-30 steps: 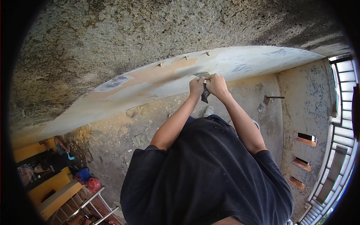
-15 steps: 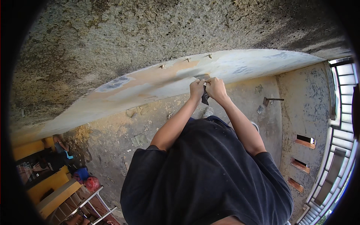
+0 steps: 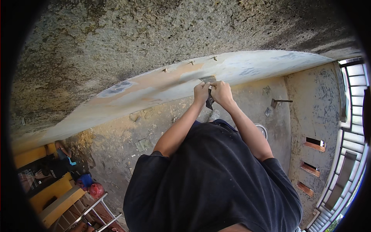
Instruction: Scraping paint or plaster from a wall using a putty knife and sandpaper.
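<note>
Both of my hands are together in front of the wall, low on its pale painted band (image 3: 266, 63). My left hand (image 3: 201, 92) is closed, fingertips pinched on a dark, thin, bent sheet (image 3: 209, 101) that looks like sandpaper. Beside it, my right hand (image 3: 221, 92) is closed on the same sheet, thumbs nearly meeting. A pointed end of the sheet hangs down between the wrists. Just beyond the fingertips, a grey patch (image 3: 208, 79) shows against the wall; whether it belongs to the sheet I cannot tell.
Several small plugs, one a stub (image 3: 166, 70), stick out of the wall. A round white rim (image 3: 262, 130) shows beside my right forearm. A handled tool (image 3: 274, 103) lies on the stained floor (image 3: 116, 135). At left are a ladder (image 3: 104, 212) and a red bag (image 3: 96, 190).
My hands have shifted slightly left, still gripping the dark sheet. More of the round white rim shows beside my right forearm.
</note>
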Tool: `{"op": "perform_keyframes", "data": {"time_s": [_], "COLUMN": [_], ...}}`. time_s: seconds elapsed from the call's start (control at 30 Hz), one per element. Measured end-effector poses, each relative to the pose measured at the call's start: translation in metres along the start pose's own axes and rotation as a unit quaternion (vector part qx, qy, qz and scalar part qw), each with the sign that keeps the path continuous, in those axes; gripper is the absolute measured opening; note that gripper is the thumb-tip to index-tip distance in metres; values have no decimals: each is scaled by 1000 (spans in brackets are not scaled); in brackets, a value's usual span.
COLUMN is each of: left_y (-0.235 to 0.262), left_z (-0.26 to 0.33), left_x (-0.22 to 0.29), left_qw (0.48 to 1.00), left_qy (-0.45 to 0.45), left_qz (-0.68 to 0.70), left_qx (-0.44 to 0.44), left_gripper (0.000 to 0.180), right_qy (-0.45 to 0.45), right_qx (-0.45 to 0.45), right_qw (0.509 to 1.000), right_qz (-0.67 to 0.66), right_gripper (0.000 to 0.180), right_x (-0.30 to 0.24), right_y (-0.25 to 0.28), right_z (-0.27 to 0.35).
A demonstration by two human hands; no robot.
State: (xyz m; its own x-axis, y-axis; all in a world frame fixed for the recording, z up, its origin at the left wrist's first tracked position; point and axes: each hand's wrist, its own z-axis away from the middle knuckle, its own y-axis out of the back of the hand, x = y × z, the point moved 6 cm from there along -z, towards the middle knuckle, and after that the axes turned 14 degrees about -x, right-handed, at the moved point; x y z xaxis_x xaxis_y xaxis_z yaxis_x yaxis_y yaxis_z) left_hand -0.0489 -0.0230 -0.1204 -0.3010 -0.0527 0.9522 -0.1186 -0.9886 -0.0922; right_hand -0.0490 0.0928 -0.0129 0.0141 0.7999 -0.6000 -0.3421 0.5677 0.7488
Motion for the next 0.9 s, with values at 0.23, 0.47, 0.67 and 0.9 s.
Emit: {"op": "perform_keyframes", "data": {"time_s": [0.23,0.47,0.67,0.9], "left_y": [-14,-30,-28,-24], "left_z": [-18,-16,-17,-17], "left_x": [-14,-8,-7,3], "left_qw": [998,996,998,998], "left_qy": [23,23,11,20], "left_qz": [32,50,9,-24], "left_qx": [-40,-66,-66,-58], "left_gripper": [29,28,28,29], "right_qy": [-20,-12,-2,5], "right_qx": [9,6,14,25], "right_qw": [998,999,999,999], "right_qz": [55,44,37,28], "right_gripper": [28,26,25,29], "right_x": [18,22,18,17], "right_y": [3,15,14,14], "right_z": [-8,-3,-6,-4]}}
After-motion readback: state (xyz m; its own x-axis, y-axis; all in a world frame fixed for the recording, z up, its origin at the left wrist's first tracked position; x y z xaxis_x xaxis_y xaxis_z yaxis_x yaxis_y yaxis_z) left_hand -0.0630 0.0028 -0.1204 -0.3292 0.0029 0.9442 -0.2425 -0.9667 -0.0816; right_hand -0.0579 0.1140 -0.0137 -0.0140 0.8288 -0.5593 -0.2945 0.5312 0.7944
